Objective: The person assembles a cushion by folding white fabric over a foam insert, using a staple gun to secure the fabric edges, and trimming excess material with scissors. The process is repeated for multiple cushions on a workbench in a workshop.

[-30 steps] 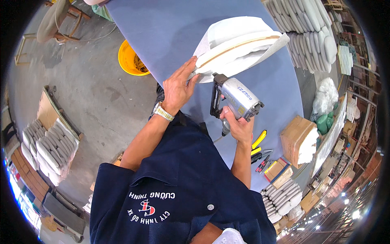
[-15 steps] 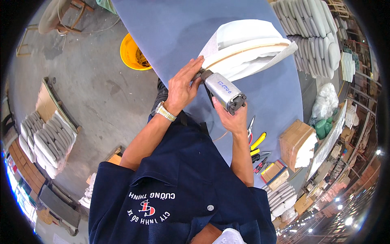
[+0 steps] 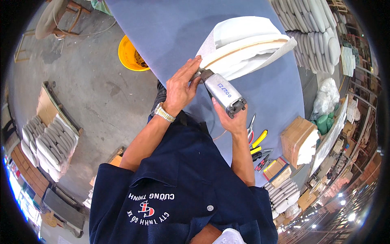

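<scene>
A round seat pad covered in white fabric (image 3: 248,33) stands tilted on the blue-grey table (image 3: 268,93), with a thin wooden rim (image 3: 243,49) showing along it and loose fabric around its edge. My left hand (image 3: 179,90) lies with stretched fingers against the pad's near left edge, its thumb apart and close to the tool's nose. In my right hand (image 3: 232,118) is a silver and black staple gun (image 3: 221,90), its nose at that same edge. The right fingers are wrapped round its handle, mostly hidden under the body.
Pliers with yellow handles (image 3: 259,139) and other hand tools lie to the right, near a cardboard box (image 3: 296,140). A yellow bucket (image 3: 129,55) stands on the floor left of the table. Stacked grey cushions (image 3: 310,51) rise beyond the table's right edge.
Both hands, the staple gun and the pad keep nearly the same places. The whole view has shifted slightly.
</scene>
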A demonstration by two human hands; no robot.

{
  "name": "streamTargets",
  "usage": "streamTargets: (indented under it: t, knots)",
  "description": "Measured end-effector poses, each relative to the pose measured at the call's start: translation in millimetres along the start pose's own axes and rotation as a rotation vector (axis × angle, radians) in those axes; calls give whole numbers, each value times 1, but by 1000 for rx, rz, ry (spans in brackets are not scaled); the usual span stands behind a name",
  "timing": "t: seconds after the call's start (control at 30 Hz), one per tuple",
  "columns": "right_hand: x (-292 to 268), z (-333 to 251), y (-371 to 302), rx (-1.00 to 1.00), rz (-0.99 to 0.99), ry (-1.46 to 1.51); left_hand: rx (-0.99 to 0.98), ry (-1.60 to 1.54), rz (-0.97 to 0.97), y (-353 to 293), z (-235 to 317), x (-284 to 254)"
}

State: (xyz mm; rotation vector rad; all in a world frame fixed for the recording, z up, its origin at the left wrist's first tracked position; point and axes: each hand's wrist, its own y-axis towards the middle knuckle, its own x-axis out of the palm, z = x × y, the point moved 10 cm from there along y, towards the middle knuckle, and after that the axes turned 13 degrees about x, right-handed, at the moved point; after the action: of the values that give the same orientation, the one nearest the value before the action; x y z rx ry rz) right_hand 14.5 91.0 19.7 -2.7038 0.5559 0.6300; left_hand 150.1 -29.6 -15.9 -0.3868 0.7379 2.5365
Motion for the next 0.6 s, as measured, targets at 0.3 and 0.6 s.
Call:
streamTargets:
  t: [0.3, 0.6]
  knots:
    - [6, 3, 8, 14, -60, -5, -38, -39, 9, -1, -2, 1]
    - [7, -15, 9, -41, -89, -56, -108, -165, -13, -5, -1, 4]
